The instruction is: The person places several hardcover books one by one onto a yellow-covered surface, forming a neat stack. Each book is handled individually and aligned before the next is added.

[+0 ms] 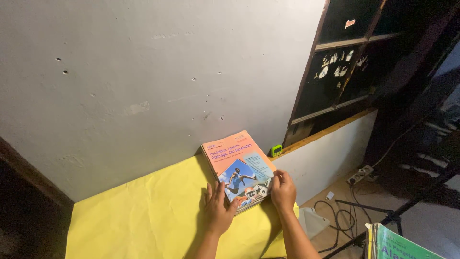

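Yellow crinkled paper sheet (143,216) covers the counter, matte w/ soft creases, reaching the far wall. On its right part lies a stack of thin rectangular paperback books (242,170), top one w/ a glossy orange cover and a photo of a jumping athlete against blue sky; stack sits at an angle, far corner near the wall. Left hand (218,208) lies flat, fingers spread wide, palm on the paper and fingertips touching the stack's near edge. Right hand (283,191) is curled round the stack's near right corner, thumb on the cover, holding it. Grey plaster wall (158,81) behind is rough, pocked w/ small holes. Small green rounded plastic gadget (275,150) sits just beyond the books on a wooden ledge (330,128), under a dark window frame (345,62). Low on the right, black cables and a white power strip (362,174) lie on the floor; a green-covered book (402,244) shows at the near right edge.
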